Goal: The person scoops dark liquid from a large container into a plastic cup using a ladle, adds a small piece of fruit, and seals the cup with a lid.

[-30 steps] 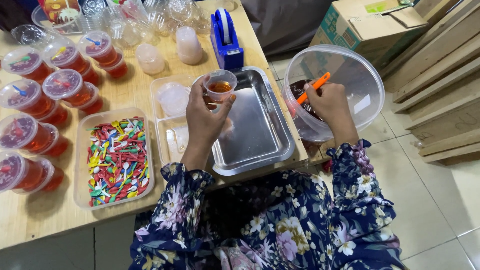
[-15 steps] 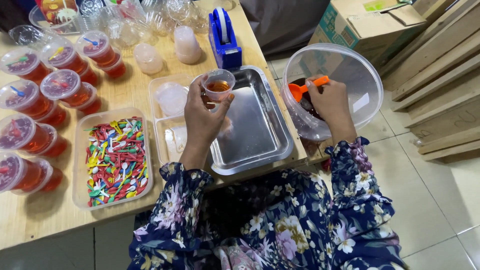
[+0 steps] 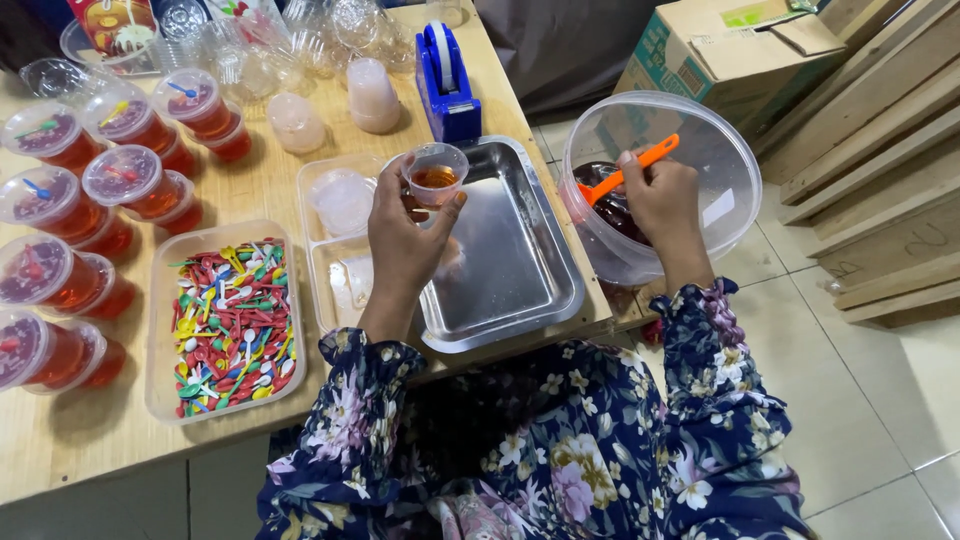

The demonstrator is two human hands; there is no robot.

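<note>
My left hand (image 3: 405, 235) holds a small clear plastic cup (image 3: 436, 175) with a little amber-red liquid in it, above the left edge of a steel tray (image 3: 520, 270). My right hand (image 3: 660, 205) grips an orange ladle handle (image 3: 632, 170) inside a large clear round tub (image 3: 720, 150) that holds dark red liquid (image 3: 605, 205) at its bottom. The ladle's scoop end dips into that liquid. The tub sits off the table's right edge, level with the tray.
Several lidded cups of red jelly (image 3: 60, 215) crowd the table's left side. A clear box of small coloured plastic spoons (image 3: 230, 325) lies near the front edge. A blue tape dispenser (image 3: 445, 85), empty cups and lids (image 3: 345, 200), a cardboard box (image 3: 720, 50) and wooden planks (image 3: 880, 170) surround them.
My right hand has shifted the orange ladle inside the tub, its handle now angled up to the right. The cup in my left hand has stayed over the tray's edge.
</note>
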